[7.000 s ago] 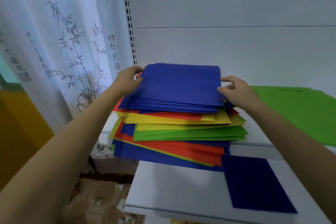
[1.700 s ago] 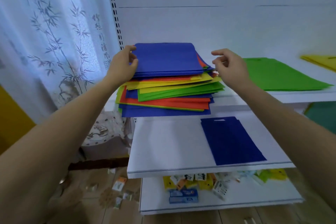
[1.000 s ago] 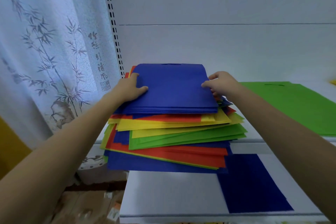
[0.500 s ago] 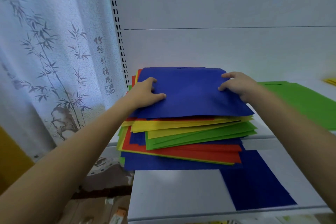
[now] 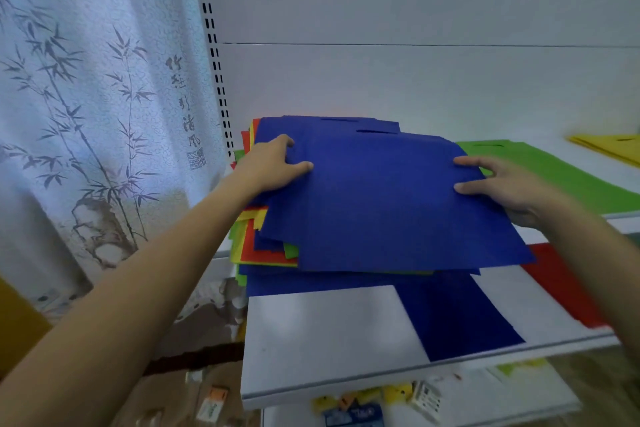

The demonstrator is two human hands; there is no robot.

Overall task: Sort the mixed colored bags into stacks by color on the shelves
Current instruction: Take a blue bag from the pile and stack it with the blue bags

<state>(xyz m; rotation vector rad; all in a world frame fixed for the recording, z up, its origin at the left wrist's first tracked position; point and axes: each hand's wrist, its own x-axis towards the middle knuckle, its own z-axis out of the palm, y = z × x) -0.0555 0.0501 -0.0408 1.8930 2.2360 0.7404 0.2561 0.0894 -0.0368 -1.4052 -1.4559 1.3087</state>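
**Blue sheaf held over the mixed pile**

Both hands clamp the sheaf of flat blue fabric bags [image 5: 381, 204]: left hand [image 5: 273, 166] gripping its left edge, right hand [image 5: 502, 187] pinching the right, above the mixed multicoloured pile [image 5: 256, 250]. Looks like the blue sort. Next call: lower it squarely onto the blue stack [image 5: 457, 315] on the white lower shelf [image 5: 318, 329]. Bare shelf left of that stack, flat red bag [image 5: 561, 284] close on its right.

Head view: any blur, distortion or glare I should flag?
Head view: wide-angle bowing curves the slotted upright; the blue bags at centre are fairly sharp; the red bag and frame edges smear; soft bluish light through the curtain, no hard glare.
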